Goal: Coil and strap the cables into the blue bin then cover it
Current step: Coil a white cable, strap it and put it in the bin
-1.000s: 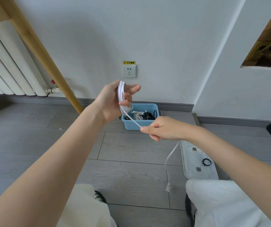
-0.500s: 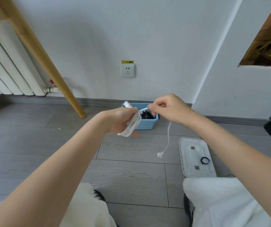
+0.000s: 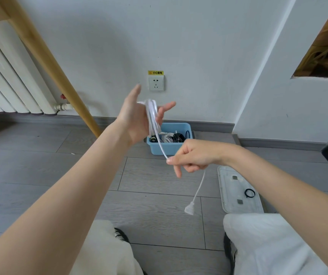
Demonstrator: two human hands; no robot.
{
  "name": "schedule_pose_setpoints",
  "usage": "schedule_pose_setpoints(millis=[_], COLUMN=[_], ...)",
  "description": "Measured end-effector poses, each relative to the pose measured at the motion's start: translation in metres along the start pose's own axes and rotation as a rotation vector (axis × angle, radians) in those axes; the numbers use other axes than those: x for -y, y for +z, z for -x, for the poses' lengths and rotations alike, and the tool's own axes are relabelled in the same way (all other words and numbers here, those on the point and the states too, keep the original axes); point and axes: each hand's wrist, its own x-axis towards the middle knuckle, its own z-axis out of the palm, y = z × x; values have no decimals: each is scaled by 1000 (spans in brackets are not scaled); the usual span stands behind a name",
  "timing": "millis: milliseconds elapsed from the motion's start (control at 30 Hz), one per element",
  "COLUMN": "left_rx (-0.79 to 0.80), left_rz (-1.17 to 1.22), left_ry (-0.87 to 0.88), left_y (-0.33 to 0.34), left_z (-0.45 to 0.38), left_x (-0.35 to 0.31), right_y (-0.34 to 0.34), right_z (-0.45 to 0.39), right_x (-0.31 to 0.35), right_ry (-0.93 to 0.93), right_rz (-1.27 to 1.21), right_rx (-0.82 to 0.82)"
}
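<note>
1. One grey wood-plank floor (image 3: 40, 175) carries everything below, and one white ribbed radiator (image 3: 4, 76) stands at the far left wall behind one slanted pale wooden leg (image 3: 56, 70).
2. Two bare hands are raised above the floor. The left hand (image 3: 137, 120) has its fingers spread and fairly straight, with loops of cable wound around them.
3. The right hand (image 3: 190, 157) has curled fingers that pinch the cable's free run just below the left.
4. One translucent white rectangular plastic lid (image 3: 238, 191) lies flat on the floor at the right, apart from the bin, with one small black strap ring (image 3: 249, 193) on it.
5. One light-blue rectangular plastic bin (image 3: 171, 147) sits uncovered by the wall, holding white and black coiled cables; I cannot count them.
6. One thin white cable (image 3: 153, 116) runs from the left-hand coil to the right hand, then hangs down to one white plug (image 3: 189, 210) dangling above the floor.
7. One white wall socket (image 3: 156, 83) sits above the bin.
</note>
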Motion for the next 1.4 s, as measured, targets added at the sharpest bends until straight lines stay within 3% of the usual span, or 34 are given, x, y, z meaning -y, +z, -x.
schedule_pose_setpoints(millis=[100,200,267,400,500,600,767,867,1000,1133,1267,1400], left_rx=[157,374,424,237,53,-130,-217,-125,128,431,511,573], left_rz=[-208,-446,-618,-817,-764,-529,-177,9,-41,-303,-428,-318], left_ry=[-164,-356,-459,-551,-524,-380,-161,-64,-120,-245,-284,-313], left_y=[11,12,14,9,3,2,-3,1,7,9,6,2], left_z=[4,12,13,8,2,-6,-14,-9,-2,5,8,7], left_x=[1,10,18,29,37,40,31,26,17,16,19,12], right_y=[2,-2,-9,-24,-26,-20,-7,-7,-5,-10,-25,-22], right_z=[-4,-5,-2,6,6,8,7,5,3,2,10,9], right_x=[-12,-17,-17,-11,-7,4,10,8,3,-5,-14,-11], right_ry=[159,234,261,169,32,-61,-130,-96,-7,31,-66,-128], right_rz=[82,255,335,153,-6,-236,-257,-228,-151,-72,-376,-684], right_rx=[-71,-272,-409,-602,-643,-497,-239,-144,-40,-234,-374,-383])
